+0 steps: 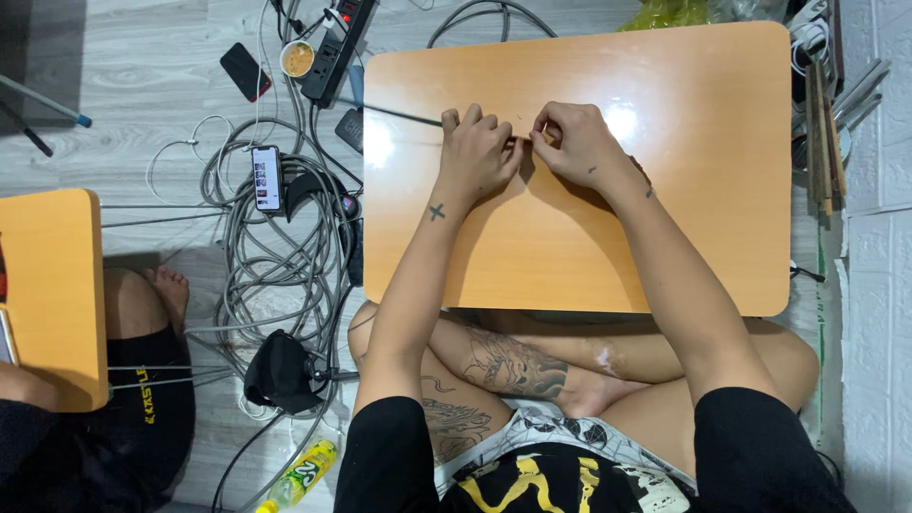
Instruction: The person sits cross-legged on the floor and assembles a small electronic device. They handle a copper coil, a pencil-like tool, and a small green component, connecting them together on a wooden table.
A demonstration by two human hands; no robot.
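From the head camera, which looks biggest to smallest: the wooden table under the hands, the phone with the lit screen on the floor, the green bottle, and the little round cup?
1. Wooden table, by far the largest.
2. Green bottle and lit phone: look about alike, so no ranking between them.
3. Round cup, smallest.

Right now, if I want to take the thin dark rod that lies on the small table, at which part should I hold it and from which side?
Probably the bare stretch of the thin dark rod, just left of the left hand. It lies flat and nearly level across the table, so come from above with a fingertip pinch across it. Its right end is hidden between the left hand and the right hand.
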